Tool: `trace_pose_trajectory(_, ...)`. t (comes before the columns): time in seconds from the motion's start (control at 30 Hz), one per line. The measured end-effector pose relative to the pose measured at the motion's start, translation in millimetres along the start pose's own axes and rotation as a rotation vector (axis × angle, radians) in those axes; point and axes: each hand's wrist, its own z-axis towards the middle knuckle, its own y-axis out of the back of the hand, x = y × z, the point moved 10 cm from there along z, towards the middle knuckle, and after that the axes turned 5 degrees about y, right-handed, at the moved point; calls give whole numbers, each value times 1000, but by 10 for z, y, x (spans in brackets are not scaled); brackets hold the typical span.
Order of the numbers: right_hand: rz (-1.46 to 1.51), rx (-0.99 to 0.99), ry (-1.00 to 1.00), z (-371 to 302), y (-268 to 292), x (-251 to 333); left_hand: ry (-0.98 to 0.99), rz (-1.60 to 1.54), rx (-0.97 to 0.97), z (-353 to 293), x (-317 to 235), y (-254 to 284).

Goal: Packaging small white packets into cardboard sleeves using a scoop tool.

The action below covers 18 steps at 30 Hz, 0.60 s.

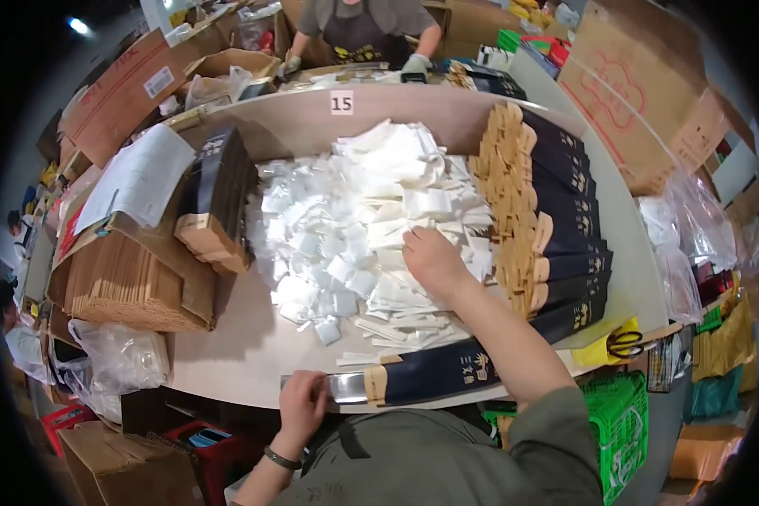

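- The dark sleeve point(434, 371) lies just right of the left hand point(304, 403), near the tabletop's point(236, 363) front edge.
- The left hand's fingers curl over a silvery strip point(347, 388) at the sleeve's end; whether they grip it, I cannot tell.
- The right hand point(434, 261) reaches into white packets point(392, 160), fingers bent; any hold is hidden.
- Right of that hand: overlapping dark sleeves point(573, 228).
- Left of it: clear packets point(299, 223).
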Motion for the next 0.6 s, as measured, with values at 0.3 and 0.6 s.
trace_pose_trajectory(0.3, 267, -106, 29, -118, 454, 875, -63, -34, -40, 132, -154, 25)
trace_pose_trajectory(0.6, 223, 75, -388, -75, 0, -1135, -189, 30, -344, 768, -18, 1541)
